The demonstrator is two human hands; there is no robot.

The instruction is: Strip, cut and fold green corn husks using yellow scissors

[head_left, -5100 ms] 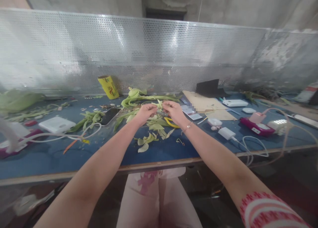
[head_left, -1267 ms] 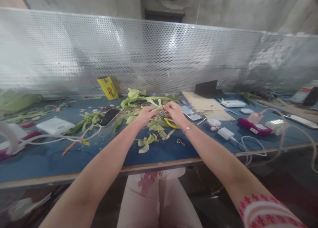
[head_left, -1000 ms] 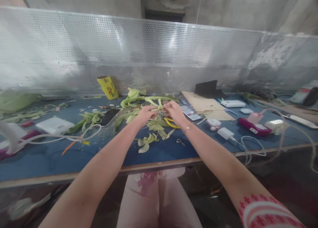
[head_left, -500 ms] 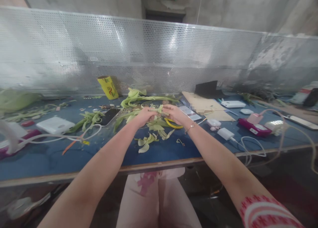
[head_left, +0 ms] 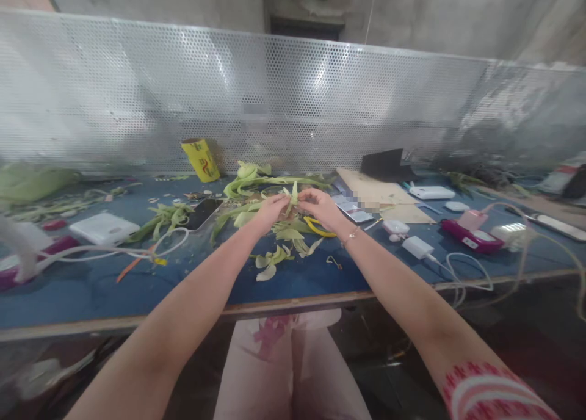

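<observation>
In the middle of the table my left hand [head_left: 271, 212] pinches a small bundle of pale green leaf strips [head_left: 293, 197] that look like corn husk. One pointed tip of it stands up between the hands. My right hand [head_left: 320, 207] has its fingers bent and closed at the right side of the same bundle. Loose leaf pieces [head_left: 293, 237] lie just below the hands, and more curled pieces [head_left: 272, 262] lie nearer the table's edge. Long green leaves [head_left: 242, 182] spread out behind. A yellow loop [head_left: 318, 228] rests under my right hand.
A yellow tube [head_left: 201, 160] stands near the perforated metal screen [head_left: 293, 84]. Brown paper sheets [head_left: 379, 191], a black phone [head_left: 204, 214] and a white power bank [head_left: 104, 229] lie around. Cables trail from a purple power strip [head_left: 471, 237]. The table's front edge [head_left: 297, 303] is close.
The leaf bundle has turned so that a pointed tip now sticks upward. My hands have drawn slightly apart, and the right hand's fingers are more bent. The view shifted slightly.
</observation>
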